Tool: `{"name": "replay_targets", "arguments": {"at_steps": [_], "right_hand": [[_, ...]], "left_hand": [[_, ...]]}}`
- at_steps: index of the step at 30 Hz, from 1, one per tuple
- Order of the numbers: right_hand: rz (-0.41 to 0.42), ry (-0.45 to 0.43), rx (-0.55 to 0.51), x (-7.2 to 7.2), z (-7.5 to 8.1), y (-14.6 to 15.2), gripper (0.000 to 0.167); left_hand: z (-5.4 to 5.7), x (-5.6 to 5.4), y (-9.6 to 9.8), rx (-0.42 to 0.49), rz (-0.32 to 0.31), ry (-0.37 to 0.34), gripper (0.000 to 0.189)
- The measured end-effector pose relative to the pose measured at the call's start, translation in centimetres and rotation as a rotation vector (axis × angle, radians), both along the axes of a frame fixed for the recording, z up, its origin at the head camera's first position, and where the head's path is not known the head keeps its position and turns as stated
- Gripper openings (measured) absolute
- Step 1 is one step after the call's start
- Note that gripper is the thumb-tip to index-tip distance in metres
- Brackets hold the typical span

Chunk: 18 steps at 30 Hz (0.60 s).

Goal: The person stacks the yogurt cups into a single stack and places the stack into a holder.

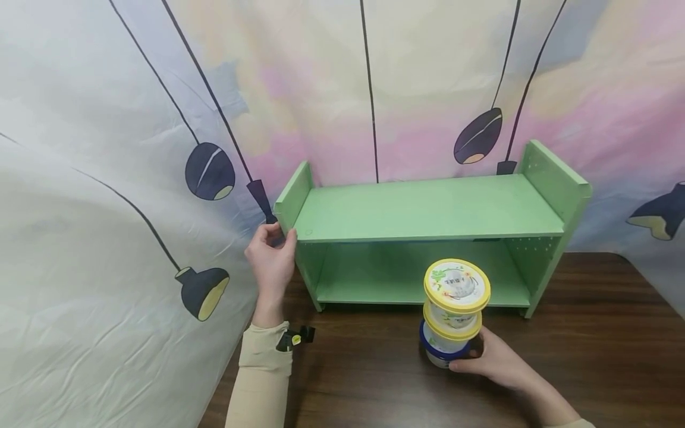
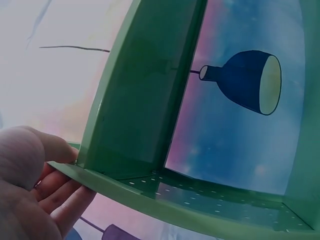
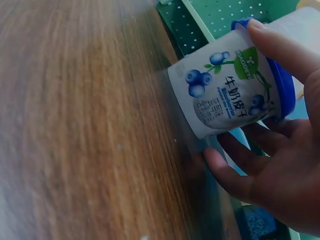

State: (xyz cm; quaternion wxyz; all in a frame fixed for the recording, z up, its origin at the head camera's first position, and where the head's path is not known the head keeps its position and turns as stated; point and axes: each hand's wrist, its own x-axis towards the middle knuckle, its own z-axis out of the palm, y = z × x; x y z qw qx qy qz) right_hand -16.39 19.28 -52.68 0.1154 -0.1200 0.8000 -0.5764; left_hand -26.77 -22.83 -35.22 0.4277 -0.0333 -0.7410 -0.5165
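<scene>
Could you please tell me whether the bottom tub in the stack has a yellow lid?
No, the bottom tub has a blue lid, while the middle tub and top tub have yellow ones.

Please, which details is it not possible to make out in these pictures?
Smallest label print on the blue-lidded round white plastic tub, right wrist view: too small and blurred.
Contents of the topmost round white plastic tub, head view: covered by its round yellow lid.
Right sleeve of beige cloth, head view: mostly cut off by the bottom edge.
</scene>
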Motion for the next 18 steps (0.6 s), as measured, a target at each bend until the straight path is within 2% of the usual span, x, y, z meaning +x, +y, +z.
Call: {"name": "replay_targets", "arguments": {"at_steps": [9, 18], "right_hand": [[-0.025, 0.058, 0.014, 0.07, 0.24, -0.48, 0.093], [-0.040, 0.064, 0.044, 0.09, 0.15, -0.73, 0.092]], "left_hand": [[-0.15, -0.17, -0.04, 0.019, -0.014, -0.011, 0.016], [0.02, 0.08, -0.21, 0.019, -0.013, -0.033, 0.018]]}}
